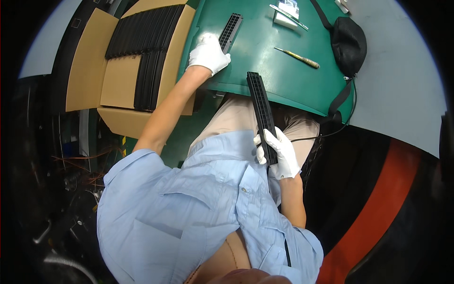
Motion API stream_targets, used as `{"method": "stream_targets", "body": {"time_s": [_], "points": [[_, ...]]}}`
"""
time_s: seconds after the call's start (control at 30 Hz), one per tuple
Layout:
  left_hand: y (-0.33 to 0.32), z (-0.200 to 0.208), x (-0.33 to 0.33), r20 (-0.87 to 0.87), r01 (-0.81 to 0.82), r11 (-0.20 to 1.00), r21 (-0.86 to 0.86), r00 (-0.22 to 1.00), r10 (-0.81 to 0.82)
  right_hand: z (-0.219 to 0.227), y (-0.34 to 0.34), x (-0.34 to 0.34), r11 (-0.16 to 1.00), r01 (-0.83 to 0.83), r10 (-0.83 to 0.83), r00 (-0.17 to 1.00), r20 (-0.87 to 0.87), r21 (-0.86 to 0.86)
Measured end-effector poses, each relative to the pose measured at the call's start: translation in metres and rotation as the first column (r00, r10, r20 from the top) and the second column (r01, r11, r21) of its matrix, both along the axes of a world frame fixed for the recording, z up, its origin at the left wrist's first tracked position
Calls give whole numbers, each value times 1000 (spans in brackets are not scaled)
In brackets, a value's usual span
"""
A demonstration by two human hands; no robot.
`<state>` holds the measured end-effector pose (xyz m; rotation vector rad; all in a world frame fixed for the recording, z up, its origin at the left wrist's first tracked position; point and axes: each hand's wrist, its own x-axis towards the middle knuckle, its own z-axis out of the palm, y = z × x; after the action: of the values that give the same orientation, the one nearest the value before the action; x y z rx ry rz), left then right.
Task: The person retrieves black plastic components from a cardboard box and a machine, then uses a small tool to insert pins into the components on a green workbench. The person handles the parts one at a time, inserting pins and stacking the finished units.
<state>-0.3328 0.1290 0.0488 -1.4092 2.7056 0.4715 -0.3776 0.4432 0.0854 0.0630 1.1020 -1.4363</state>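
My right hand (283, 154), in a white glove, grips the lower end of a long black slotted plastic strip (261, 102). This strip is tilted above my lap, its upper end over the table's near edge. Farther off to the left, my white-gloved left hand (208, 54) is curled at the near end of a second black slotted strip (231, 32) over the green mat. Its thumb lies by the end of that strip, and its fingertips are partly hidden and a little blurred.
An open cardboard box (120, 80) with several black strips stands left of the green mat (255, 52). On the mat lie a thin screwdriver-like tool (302, 58), tweezers (288, 17) on a small white box (285, 21), and a black mesh pouch (348, 45) with a strap.
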Motion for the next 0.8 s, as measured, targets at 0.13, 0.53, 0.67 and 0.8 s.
{"method": "stream_targets", "body": {"time_s": [0.13,0.53,0.67,0.8], "points": [[-7,9,-6,-59,-28,967,253,997,44,-7,3,0,1000,16,-16,1000,-1,7],[73,-3,39,-432,209,400,893,653,622,-18,-5,4,992,118,-115,989,-90,33],[103,15,50,-408,189,383,904,646,645,-23,-6,6,990,140,-138,988,-73,24],[116,13,53,-668,306,619,723,538,514,-28,-8,5,996,86,-83,993,-84,36]]}}
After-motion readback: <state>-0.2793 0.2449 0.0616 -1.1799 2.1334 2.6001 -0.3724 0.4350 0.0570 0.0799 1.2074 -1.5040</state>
